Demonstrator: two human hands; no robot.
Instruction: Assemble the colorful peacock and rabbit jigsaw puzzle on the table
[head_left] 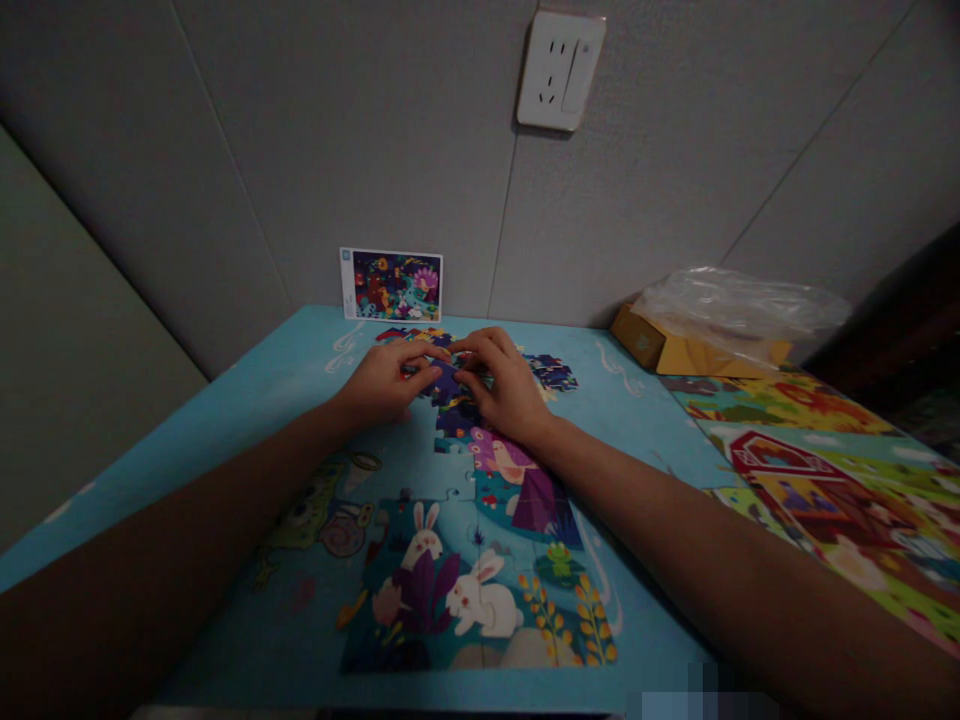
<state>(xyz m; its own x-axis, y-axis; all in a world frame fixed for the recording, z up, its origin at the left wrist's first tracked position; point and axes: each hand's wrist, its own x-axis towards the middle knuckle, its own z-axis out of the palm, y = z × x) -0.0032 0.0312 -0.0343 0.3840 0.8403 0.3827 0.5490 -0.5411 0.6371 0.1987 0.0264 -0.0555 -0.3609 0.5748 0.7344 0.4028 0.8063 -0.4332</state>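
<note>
My left hand (391, 378) and my right hand (504, 385) meet over the far part of the table, fingers curled and fingertips almost touching. Between them is a dark purple jigsaw piece (445, 382), pinched at its edges by both hands; the fingers partly cover it. Just below it, a strip of joined dark pieces (454, 420) runs down to a partly assembled jigsaw puzzle (480, 590) with white rabbits, a frog and purple leaves. Loose dark pieces (551, 372) lie beyond my right hand, and more colourful pieces (409, 334) lie behind my left.
A picture card (394, 286) leans against the wall behind the blue table (300, 360). At the back right sits a yellow box (697, 355) under a clear plastic bag (739, 305). Another farm-scene picture (817, 480) covers the right side. A wall socket (561, 72) is above.
</note>
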